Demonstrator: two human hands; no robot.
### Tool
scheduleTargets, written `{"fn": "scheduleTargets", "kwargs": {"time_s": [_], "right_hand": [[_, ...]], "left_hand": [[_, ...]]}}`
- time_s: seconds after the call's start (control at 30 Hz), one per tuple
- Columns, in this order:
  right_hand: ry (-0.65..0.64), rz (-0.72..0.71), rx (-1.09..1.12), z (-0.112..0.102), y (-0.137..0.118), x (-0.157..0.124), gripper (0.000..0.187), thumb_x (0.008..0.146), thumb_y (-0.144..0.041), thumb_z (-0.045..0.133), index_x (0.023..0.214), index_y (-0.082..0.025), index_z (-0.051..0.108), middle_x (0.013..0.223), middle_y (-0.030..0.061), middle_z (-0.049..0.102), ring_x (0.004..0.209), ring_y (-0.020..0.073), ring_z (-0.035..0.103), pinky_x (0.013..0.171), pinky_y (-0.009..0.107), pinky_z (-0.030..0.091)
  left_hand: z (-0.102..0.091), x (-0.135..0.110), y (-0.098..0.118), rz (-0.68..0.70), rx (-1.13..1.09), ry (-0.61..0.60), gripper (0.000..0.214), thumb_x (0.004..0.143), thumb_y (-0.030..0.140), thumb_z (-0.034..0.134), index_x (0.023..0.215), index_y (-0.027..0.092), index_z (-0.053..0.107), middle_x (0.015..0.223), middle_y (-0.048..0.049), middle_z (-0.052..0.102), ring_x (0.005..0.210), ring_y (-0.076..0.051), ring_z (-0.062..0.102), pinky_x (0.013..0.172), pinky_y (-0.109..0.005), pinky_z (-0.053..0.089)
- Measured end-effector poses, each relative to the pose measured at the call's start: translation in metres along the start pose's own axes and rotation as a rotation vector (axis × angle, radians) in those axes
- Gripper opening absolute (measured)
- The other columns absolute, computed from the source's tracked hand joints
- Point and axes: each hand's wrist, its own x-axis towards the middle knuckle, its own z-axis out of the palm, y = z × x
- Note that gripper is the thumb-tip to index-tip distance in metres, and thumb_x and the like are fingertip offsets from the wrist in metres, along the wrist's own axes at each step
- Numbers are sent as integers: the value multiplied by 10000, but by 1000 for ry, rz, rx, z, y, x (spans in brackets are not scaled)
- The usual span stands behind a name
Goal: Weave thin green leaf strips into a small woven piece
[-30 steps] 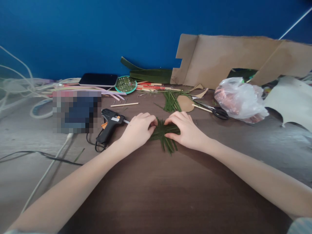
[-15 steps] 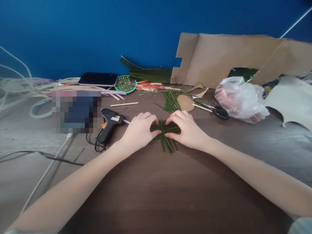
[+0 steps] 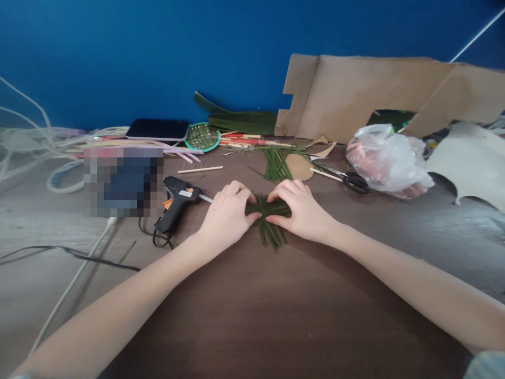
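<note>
Green leaf strips (image 3: 272, 231), crossed over one another into a woven piece, lie on the brown table in front of me. My left hand (image 3: 231, 213) grips the piece's left side, thumb nearer me and fingers beyond. On the opposite side my right hand (image 3: 302, 210) holds the strips the same way, its thumb close to the left one. Strip ends fan out toward me between the hands. Just past them rest a pile of loose leaf strips (image 3: 276, 165) and a round piece of cardboard (image 3: 299, 167).
A black glue gun (image 3: 177, 205) lies left of my left hand, its cord beside it. Scissors (image 3: 355, 182) and a plastic bag (image 3: 389, 160) are at the right. Along the blue wall stand cut cardboard (image 3: 347, 95), a phone (image 3: 158, 129) and a green-rimmed basket (image 3: 202, 137).
My left hand has shifted very slightly, its thumb still at the strips. The right hand and the woven piece look nearly the same.
</note>
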Motion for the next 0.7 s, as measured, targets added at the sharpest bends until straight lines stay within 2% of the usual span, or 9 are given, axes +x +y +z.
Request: {"fn": "scheduleTargets", "kwargs": {"time_s": [0.7], "right_hand": [[5,3,17,0,0,0,202,764,-322,640,889,-216,521,970,56,562,956,247,462,813,388,356]], "left_hand": [[2,0,-2,20,-21,10,173,735,228,666,856,151,571,941,-49,525,885,-209,532,823,-366,441]]}}
